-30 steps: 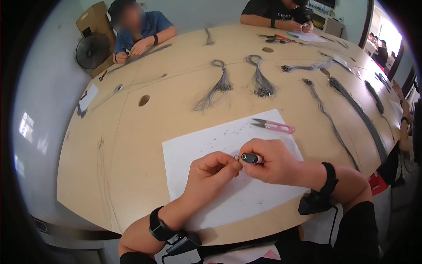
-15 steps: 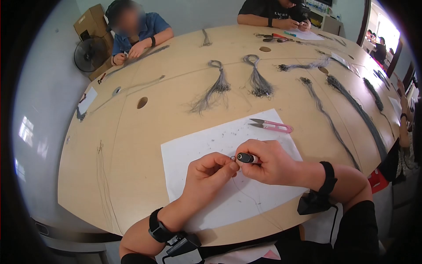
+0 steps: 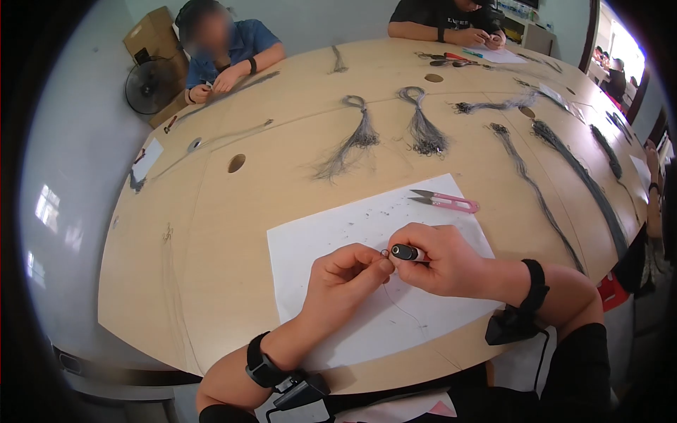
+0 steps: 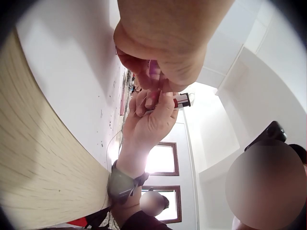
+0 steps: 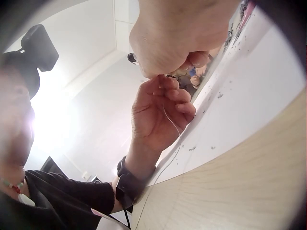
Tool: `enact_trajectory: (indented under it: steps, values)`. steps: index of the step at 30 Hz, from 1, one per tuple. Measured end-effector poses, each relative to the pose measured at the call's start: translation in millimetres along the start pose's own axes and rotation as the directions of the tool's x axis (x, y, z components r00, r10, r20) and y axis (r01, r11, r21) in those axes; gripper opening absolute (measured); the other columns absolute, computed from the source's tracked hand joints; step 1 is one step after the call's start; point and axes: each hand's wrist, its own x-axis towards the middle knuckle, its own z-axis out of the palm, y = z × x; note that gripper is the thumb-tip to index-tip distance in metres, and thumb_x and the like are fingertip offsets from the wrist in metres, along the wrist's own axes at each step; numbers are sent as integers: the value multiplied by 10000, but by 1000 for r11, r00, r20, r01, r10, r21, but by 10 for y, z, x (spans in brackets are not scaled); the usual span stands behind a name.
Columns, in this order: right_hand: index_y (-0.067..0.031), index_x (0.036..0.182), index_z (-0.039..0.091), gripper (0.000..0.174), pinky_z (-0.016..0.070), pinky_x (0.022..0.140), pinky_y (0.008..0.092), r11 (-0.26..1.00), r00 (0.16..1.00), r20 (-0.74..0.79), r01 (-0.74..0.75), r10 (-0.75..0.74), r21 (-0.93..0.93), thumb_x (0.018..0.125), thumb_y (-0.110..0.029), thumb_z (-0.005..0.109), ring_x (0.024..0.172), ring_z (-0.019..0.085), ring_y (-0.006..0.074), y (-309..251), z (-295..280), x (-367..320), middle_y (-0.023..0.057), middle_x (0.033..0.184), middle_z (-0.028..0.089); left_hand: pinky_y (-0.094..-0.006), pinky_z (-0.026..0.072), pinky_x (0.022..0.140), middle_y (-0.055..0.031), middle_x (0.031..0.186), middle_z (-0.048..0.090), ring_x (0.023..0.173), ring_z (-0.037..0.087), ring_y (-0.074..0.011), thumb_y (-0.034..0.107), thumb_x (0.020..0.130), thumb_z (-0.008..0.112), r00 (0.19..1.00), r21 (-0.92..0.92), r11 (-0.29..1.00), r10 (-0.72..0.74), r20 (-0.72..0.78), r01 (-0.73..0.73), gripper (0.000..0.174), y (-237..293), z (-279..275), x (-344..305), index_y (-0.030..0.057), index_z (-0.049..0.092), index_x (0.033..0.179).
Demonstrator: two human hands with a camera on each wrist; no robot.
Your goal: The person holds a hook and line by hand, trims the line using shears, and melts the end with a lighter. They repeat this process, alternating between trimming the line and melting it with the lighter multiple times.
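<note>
Over a white paper sheet [image 3: 300, 247], my two hands meet fingertip to fingertip. My left hand [image 3: 342, 282] pinches a small dark wire loop [image 3: 384, 252] between thumb and forefinger. From there a thin line [image 3: 403, 309] trails down across the paper toward the table edge; the right wrist view shows this pale line [image 5: 175, 154] crossing the left palm. My right hand [image 3: 451, 264] grips a pen-like tool [image 3: 406, 252] with a black end and a white and red body. Its working tip is hidden by the fingers. Pink thread snips [image 3: 458, 204] lie beyond on the paper.
Small dark scraps [image 3: 374, 213] dot the paper. Looped bundles of grey line [image 3: 422, 130] lie farther back, with long strands [image 3: 582, 187] to the right and thin lines [image 3: 171, 289] to the left. Two people sit across the table [image 3: 282, 169], near pliers [image 3: 451, 60].
My hands stay together in nearly the same pose, holding the loop and the tool. The head view shifts slightly. The trailing line shows more clearly than one second ago.
</note>
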Motion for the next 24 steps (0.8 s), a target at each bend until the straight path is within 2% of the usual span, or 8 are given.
enact_trajectory:
  steps: [2, 6, 8, 10, 24]
  values:
    - [-45, 822, 478, 133, 369, 433, 258, 999, 1000, 9, -25, 26, -43, 706, -78, 534, 466, 474, 171, 10, 10, -11, 68, 555, 491, -172, 394, 600, -11, 757, 560, 690, 491, -48, 27, 776, 528, 1000, 8, 1000, -1, 1, 1, 63, 4, -2, 0, 1, 560, 824]
    - [-42, 828, 478, 133, 370, 436, 253, 1000, 1000, 10, -18, 18, -8, 712, -82, 530, 462, 470, 159, 16, 15, -14, 68, 567, 501, -170, 390, 593, -8, 747, 559, 681, 484, -40, 36, 780, 526, 1000, 27, 1000, 15, 4, -16, 63, 12, 7, 5, 0, 563, 815]
    - [-39, 829, 481, 131, 374, 440, 251, 998, 998, 21, -62, 62, 4, 716, -85, 528, 464, 474, 158, -9, 9, -7, 71, 584, 510, -169, 388, 592, -6, 740, 558, 678, 481, -38, 42, 781, 525, 1000, 34, 999, 16, -3, -16, 65, 22, 10, 8, 0, 564, 812]
    - [-36, 828, 483, 130, 376, 441, 250, 999, 999, 7, -53, 53, -2, 717, -86, 528, 464, 474, 158, -4, 17, -8, 74, 594, 514, -209, 415, 607, -38, 723, 565, 666, 520, -93, 34, 770, 522, 1000, 39, 999, 8, -14, -7, 50, 25, 16, 4, 9, 561, 789]
    - [-24, 823, 501, 126, 382, 457, 236, 995, 995, 12, -94, 94, 12, 722, -90, 536, 488, 473, 139, -29, 1, 4, 79, 628, 526, -213, 420, 614, -36, 720, 567, 667, 519, -91, 47, 777, 522, 1000, 56, 998, -5, -12, 6, 57, 4, -11, 9, 10, 562, 791]
